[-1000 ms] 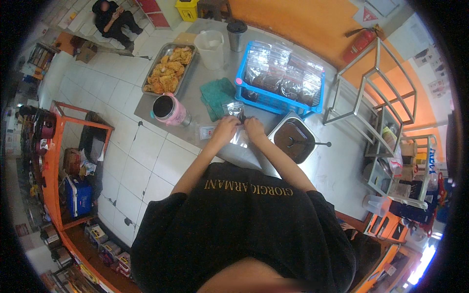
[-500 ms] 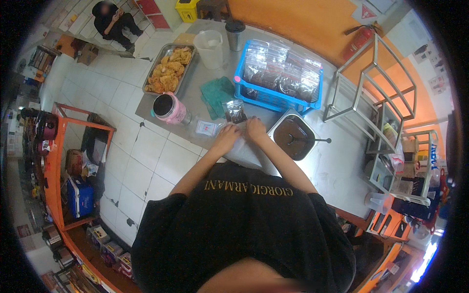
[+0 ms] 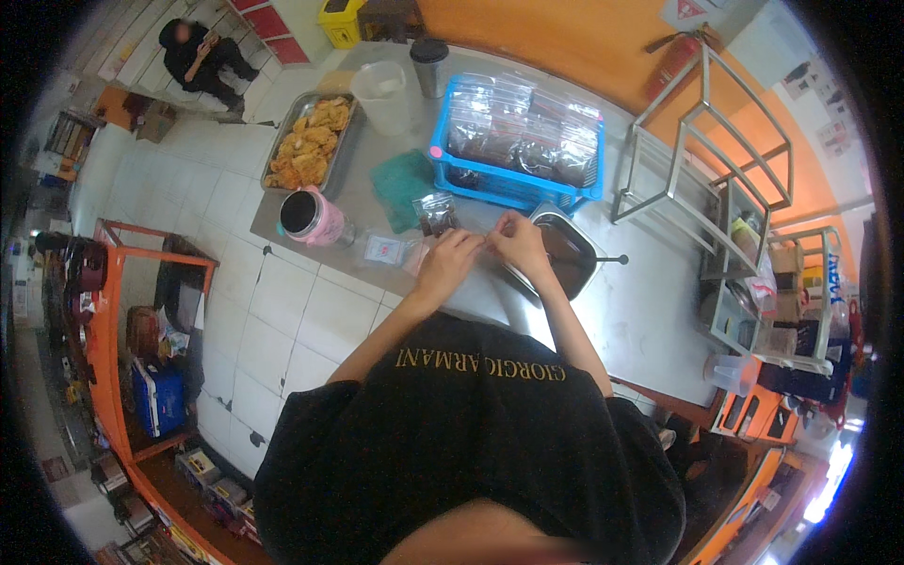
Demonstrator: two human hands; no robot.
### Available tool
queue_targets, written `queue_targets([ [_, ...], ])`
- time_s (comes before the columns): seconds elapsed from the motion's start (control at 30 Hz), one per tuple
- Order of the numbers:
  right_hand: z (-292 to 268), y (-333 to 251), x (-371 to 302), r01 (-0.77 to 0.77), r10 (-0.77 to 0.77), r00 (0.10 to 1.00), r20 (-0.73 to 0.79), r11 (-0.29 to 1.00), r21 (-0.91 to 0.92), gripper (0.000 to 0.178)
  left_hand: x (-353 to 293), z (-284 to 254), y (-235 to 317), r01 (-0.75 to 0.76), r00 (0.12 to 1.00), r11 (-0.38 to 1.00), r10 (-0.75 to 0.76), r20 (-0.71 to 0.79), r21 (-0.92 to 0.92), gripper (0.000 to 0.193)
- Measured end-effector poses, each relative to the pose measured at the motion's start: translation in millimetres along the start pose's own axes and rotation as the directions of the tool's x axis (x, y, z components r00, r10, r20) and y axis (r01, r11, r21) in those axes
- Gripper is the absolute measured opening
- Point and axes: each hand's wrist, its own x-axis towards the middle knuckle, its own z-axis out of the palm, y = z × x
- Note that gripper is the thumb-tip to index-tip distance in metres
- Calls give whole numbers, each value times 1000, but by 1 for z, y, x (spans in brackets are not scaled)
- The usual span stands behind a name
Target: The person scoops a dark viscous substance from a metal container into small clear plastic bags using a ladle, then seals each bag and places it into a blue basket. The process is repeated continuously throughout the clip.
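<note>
My left hand (image 3: 455, 256) and my right hand (image 3: 519, 245) meet over the front of the metal table, fingertips pinched close together. Thin clear plastic, seemingly an empty bag, is between them; its outline is hard to make out. Just beyond the left fingers lies a small zip bag (image 3: 436, 214) with dark contents. A packet of clear bags with a white label (image 3: 384, 250) rests left of that hand. Beside my right hand, partly covered by it, is a steel pan (image 3: 589, 287) of dark brown sauce with a black-handled ladle (image 3: 614, 259) in it.
A blue basket (image 3: 513, 195) of filled zip bags stands behind the hands. To the left are a green cloth (image 3: 397, 188), pink tumbler (image 3: 314, 218), clear jug (image 3: 384, 99) and tray of fried food (image 3: 309, 141). A metal rack (image 3: 702, 141) stands right; a person (image 3: 202, 66) sits far left.
My hands have risen off the flat clear plastic and come together, fingertips pinching. The right hand has turned inward toward the left. The whole view has shifted slightly.
</note>
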Motion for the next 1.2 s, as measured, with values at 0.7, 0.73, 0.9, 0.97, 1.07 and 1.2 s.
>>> queue_targets([
  [0.7, -74, -8, -87, 198, -172, 971, -169, 968, 153, 20, 51, 19, 59, 418, 899, 626, -182, 398, -658, 16],
  [0.73, -77, -6, -89, 210, -179, 970, -164, 959, 191, 21, 52, 22, 60, 436, 893, 569, -177, 414, -697, 16],
  [0.9, -80, -2, -94, 275, -300, 926, -228, 952, -138, 15, 57, 30, 69, 148, 953, 848, 15, 301, -509, 7],
  [0.97, -76, -2, -96, 278, -338, 903, -265, 930, -240, 13, 58, 31, 73, -26, 963, 940, 115, 243, -341, 8],
  [1.07, -76, -3, -98, 227, -309, 899, -311, 935, -274, 11, 61, 35, 82, -37, 979, 955, 93, 179, -294, 12],
  [1.2, -87, -3, -97, 53, -194, 899, -392, 938, -342, 10, 59, 35, 97, 49, 993, 998, -45, 113, -29, 17],
])
